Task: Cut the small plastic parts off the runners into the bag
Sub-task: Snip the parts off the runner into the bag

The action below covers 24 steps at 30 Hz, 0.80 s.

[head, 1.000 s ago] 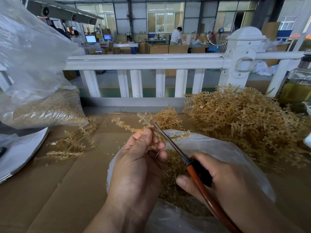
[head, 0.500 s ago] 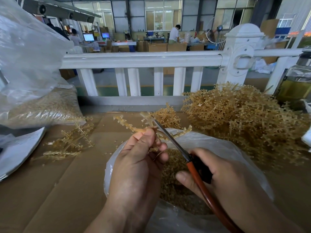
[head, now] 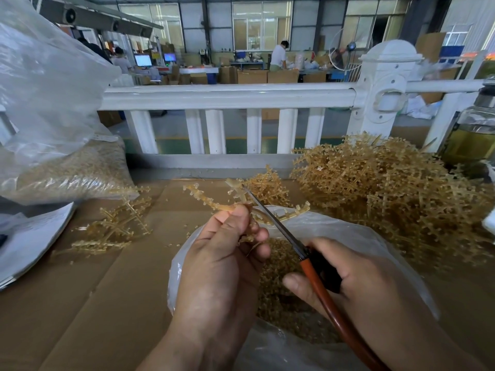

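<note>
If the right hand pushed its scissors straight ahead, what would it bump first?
Probably the runner the left hand pinches; the scissors in the right hand point at it, though depth is unclear.

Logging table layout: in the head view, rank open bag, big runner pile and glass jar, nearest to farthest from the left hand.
1. Open bag, just beneath the left hand.
2. Big runner pile, to the right.
3. Glass jar, far right, beyond the pile.
</note>
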Each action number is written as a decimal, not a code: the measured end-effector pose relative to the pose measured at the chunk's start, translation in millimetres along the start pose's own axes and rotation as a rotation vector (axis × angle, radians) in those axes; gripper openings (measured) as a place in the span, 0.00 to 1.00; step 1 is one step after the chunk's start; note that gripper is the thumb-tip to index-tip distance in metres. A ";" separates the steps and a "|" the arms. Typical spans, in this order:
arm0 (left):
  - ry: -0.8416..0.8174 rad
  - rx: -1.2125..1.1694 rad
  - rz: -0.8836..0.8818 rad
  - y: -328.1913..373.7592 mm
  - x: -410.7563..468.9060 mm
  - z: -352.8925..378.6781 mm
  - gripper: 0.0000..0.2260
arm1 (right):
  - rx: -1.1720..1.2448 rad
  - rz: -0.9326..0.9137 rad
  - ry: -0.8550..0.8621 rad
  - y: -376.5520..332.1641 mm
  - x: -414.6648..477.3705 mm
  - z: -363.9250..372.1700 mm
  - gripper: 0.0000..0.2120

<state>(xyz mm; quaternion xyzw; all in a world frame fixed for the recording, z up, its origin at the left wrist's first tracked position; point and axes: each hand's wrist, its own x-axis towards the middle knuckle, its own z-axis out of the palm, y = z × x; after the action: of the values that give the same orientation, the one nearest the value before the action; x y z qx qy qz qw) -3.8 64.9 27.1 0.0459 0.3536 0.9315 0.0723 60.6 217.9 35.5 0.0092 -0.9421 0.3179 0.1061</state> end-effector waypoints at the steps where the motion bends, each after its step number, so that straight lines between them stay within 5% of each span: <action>1: 0.000 0.001 0.001 -0.1 0.0 -0.1 0.05 | 0.004 0.000 0.001 -0.2 0.0 -0.1 0.26; 24: -0.013 0.037 0.005 -1.1 -0.2 -1.5 0.03 | -0.012 -0.029 -0.011 -1.3 0.5 -1.1 0.26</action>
<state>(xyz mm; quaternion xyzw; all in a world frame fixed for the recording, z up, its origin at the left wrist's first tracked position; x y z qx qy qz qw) -3.6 64.7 25.1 0.0544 0.3701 0.9246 0.0716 60.5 217.5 37.2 0.0240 -0.9444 0.3106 0.1054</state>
